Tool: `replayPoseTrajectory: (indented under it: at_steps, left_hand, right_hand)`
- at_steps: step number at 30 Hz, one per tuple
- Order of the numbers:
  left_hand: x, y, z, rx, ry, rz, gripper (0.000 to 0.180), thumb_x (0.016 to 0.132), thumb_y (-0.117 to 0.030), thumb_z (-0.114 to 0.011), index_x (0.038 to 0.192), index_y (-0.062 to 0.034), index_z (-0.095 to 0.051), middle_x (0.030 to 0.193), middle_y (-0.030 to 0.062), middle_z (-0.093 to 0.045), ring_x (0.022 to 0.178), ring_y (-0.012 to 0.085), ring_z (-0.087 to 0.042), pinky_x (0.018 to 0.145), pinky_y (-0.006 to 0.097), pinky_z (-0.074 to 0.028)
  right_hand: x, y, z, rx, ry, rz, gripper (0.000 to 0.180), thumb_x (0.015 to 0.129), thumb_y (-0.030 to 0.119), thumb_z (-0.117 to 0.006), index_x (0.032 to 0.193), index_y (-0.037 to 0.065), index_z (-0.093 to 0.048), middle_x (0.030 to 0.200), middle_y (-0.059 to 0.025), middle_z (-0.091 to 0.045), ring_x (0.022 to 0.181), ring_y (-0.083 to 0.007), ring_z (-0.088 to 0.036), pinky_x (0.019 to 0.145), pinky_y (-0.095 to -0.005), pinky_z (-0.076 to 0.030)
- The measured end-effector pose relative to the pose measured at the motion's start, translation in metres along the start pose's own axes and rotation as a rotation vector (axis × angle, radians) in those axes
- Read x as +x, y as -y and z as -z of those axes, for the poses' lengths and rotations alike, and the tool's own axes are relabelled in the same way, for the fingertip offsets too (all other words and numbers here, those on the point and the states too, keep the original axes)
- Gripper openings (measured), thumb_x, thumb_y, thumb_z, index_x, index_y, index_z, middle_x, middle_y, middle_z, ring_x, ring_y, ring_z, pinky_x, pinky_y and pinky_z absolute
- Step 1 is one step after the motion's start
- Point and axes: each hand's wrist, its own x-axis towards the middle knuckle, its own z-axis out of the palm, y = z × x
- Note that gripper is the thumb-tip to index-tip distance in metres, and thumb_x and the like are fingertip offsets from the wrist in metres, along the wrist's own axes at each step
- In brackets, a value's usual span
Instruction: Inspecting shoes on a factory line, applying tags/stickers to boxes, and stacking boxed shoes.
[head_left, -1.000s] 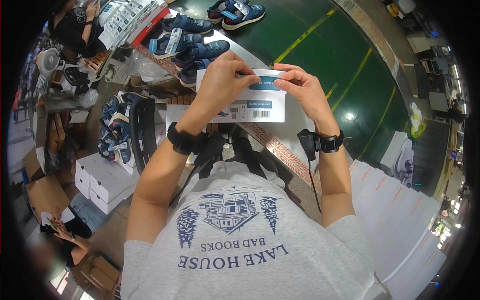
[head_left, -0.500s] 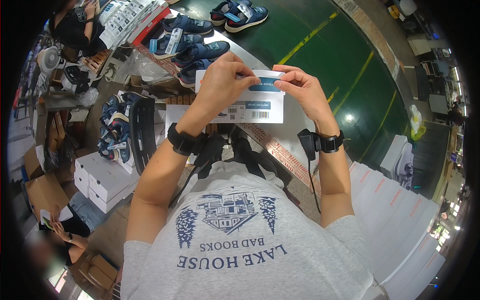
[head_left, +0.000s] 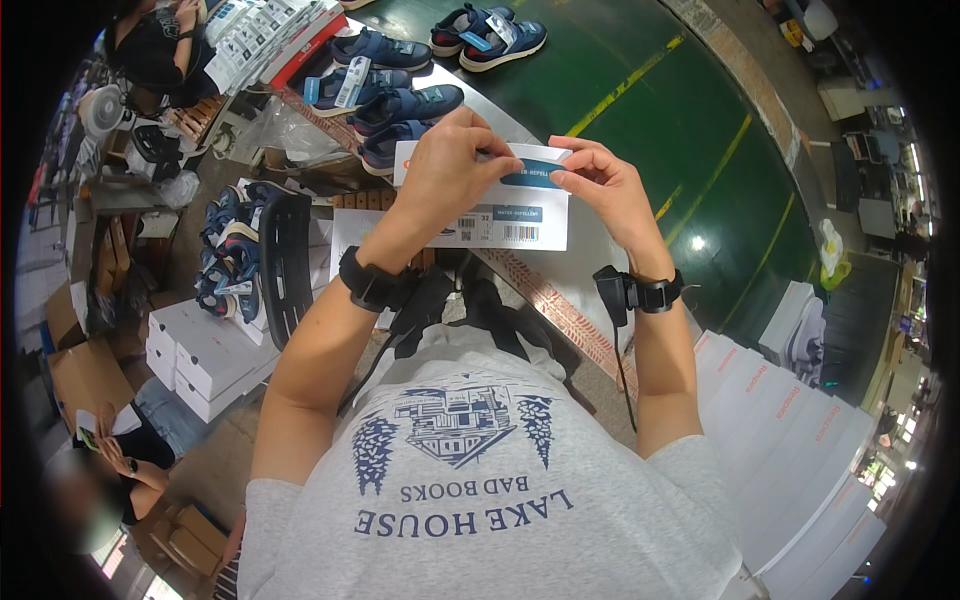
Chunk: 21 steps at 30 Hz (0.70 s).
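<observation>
In front of me is a white shoebox [head_left: 553, 202], its end bearing a printed label [head_left: 518, 231] with a barcode and a small blue panel. Over the upper part of that end lies a blue sticker [head_left: 534, 174]. My left hand [head_left: 447, 165] is closed, thumb and finger pinching the sticker's left end. The right hand [head_left: 606, 187] pinches its right end near the box's upper right corner. Whether the sticker is fully stuck down, I cannot tell. Dark blue shoes [head_left: 408, 104] with hang tags stand just beyond my left hand.
Another pair of blue shoes [head_left: 503, 44] rests on the green surface [head_left: 640, 130]. White boxes are stacked at right [head_left: 780, 425] and lower left [head_left: 205, 365]. A black chair [head_left: 287, 265] and more shoes [head_left: 232, 250] are at left. One co-worker [head_left: 150, 45] is upper left, another [head_left: 125, 455] lower left.
The view has shifted slightly, so the shoes and table sit a little lower and to the right. Both hands keep nearly the same pinch on the sticker.
</observation>
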Motion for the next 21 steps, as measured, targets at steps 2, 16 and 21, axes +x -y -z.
replayPoseTrajectory:
  at_steps: [2, 16, 21]
  left_hand:
    - [0.0001, 0.0004, -0.0002, 0.003, -0.001, -0.006, 0.023, 0.079, -0.021, -0.085, 0.093, -0.0027, -0.08, 0.092, 0.0038, -0.064, 0.07, 0.0117, -0.056, 0.065, 0.027, -0.048]
    - [-0.0028, 0.0025, -0.0018, -0.023, -0.04, -0.05, 0.022, 0.078, -0.018, -0.085, 0.092, -0.0023, -0.079, 0.089, 0.0042, -0.063, 0.069, 0.012, -0.055, 0.065, 0.027, -0.048]
    - [-0.0033, 0.0024, -0.0018, -0.018, -0.049, -0.049, 0.021, 0.079, -0.018, -0.085, 0.091, -0.002, -0.079, 0.088, 0.0042, -0.062, 0.069, 0.0122, -0.055, 0.065, 0.028, -0.048]
  right_hand:
    - [-0.0006, -0.0009, 0.0, 0.0, -0.001, 0.006, 0.007, 0.088, 0.007, -0.078, 0.092, 0.005, -0.073, 0.135, -0.008, -0.062, 0.098, -0.0075, -0.062, 0.091, -0.0247, -0.049]
    - [-0.0027, -0.003, -0.0002, 0.016, 0.005, 0.003, 0.007, 0.088, 0.007, -0.077, 0.094, 0.005, -0.072, 0.137, -0.0075, -0.061, 0.106, -0.0096, -0.062, 0.096, -0.0264, -0.048]
    - [-0.0024, -0.0074, -0.001, 0.031, -0.003, 0.014, 0.011, 0.088, 0.006, -0.077, 0.097, 0.005, -0.071, 0.137, -0.0087, -0.06, 0.111, -0.0109, -0.06, 0.097, -0.0269, -0.048]
